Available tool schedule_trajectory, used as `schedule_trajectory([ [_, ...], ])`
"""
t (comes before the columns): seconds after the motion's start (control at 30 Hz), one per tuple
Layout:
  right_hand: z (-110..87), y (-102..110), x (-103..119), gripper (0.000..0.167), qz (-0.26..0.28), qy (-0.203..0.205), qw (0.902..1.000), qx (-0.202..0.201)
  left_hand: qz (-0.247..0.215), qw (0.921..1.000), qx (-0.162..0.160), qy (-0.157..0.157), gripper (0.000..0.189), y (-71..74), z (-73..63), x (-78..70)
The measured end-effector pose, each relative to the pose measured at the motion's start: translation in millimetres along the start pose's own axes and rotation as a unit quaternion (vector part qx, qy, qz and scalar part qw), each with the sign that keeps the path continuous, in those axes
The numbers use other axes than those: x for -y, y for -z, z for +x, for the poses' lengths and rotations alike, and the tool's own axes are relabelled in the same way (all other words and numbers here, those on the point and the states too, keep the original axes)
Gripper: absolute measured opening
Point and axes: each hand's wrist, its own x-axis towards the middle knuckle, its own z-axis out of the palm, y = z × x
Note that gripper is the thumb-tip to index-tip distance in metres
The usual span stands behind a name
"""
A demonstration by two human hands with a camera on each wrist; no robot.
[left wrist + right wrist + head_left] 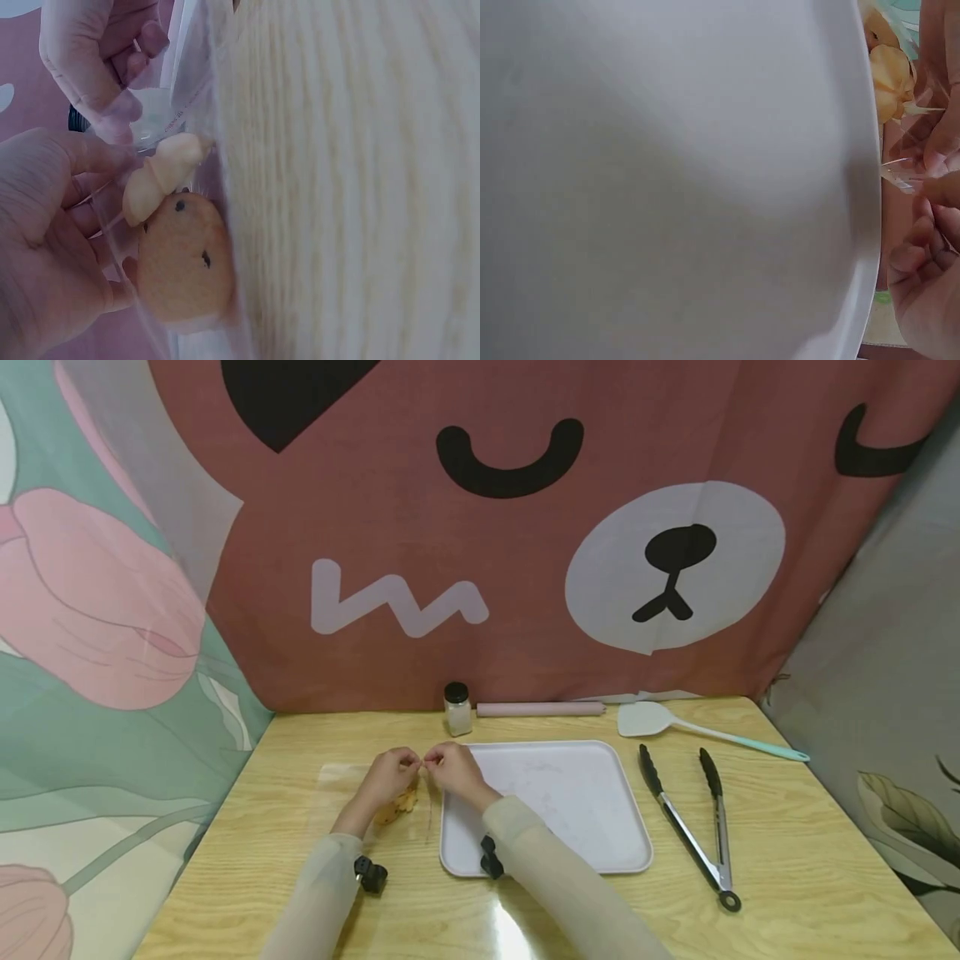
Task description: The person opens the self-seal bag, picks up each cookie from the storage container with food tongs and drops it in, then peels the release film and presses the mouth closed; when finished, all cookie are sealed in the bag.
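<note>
A clear plastic bag with a line of small red print lies on the table left of the tray. Inside it are an oval, tan baked piece with dark specks and a paler, lobed piece. My left hand pinches the bag's edge between thumb and fingertips, above the baked pieces. Close beside it, my right hand pinches the same edge, its wrist over the tray's left side. The fingertips of both hands nearly meet, and in the right wrist view a bit of clear film shows at them.
The white tray sits to the right of the bag. Behind it stand a black-capped jar and a pink roll lying flat. A spatula and spread tongs lie on the right. A patterned curtain hangs behind the table.
</note>
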Motion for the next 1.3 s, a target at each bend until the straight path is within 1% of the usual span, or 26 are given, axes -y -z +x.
schedule_trajectory([
  [0.13, 0.3, -1.5, 1.8, 0.007, -0.003, -0.007, 0.9999, 0.007, -0.005, 1.0000, 0.005, -0.005, 0.006, 0.0, -1.1, -2.1],
  [0.27, 0.8, -2.3, 3.0, 0.008, -0.025, -0.013, 0.9996, 0.004, -0.001, 0.9999, 0.008, -0.012, 0.006, -0.5, -0.7, -2.5],
  [0.43, 1.7, -2.1, 4.0, 0.009, -0.060, 0.003, 0.9982, -0.009, 0.005, 0.9999, 0.013, -0.005, 0.007, -0.5, -0.6, -3.5],
  [0.53, 2.1, -2.2, 1.6, 0.010, -0.073, 0.010, 0.9971, -0.014, 0.008, 0.9999, 0.013, -0.007, 0.007, 0.0, -1.1, -4.7],
  [0.7, 1.7, -1.8, -0.5, 0.011, -0.056, 0.015, 0.9982, -0.010, 0.007, 0.9999, 0.012, -0.002, 0.009, 0.5, -1.3, -3.5],
  [0.77, 1.5, -1.6, 0.2, 0.011, -0.044, 0.010, 0.9990, -0.009, 0.007, 0.9999, 0.013, 0.000, 0.009, 0.1, -1.1, -1.8],
  [0.9, 1.3, -1.9, 1.7, 0.009, -0.025, 0.003, 0.9997, -0.002, 0.010, 0.9999, 0.010, -0.006, 0.008, -1.7, -0.2, 0.7],
  [1.03, 1.7, -2.2, 2.7, 0.008, -0.020, -0.002, 0.9998, 0.006, 0.014, 0.9998, 0.006, -0.009, 0.008, -1.9, -0.3, -1.4],
  [1.17, 2.4, -2.7, 3.2, 0.009, -0.056, 0.004, 0.9984, -0.007, 0.018, 0.9998, 0.007, -0.006, 0.008, -1.2, -1.0, -4.0],
  [1.3, 1.5, -3.5, 4.9, 0.008, -0.120, 0.036, 0.9918, -0.025, 0.026, 0.9997, 0.004, -0.005, 0.008, -1.2, -1.3, -4.1],
])
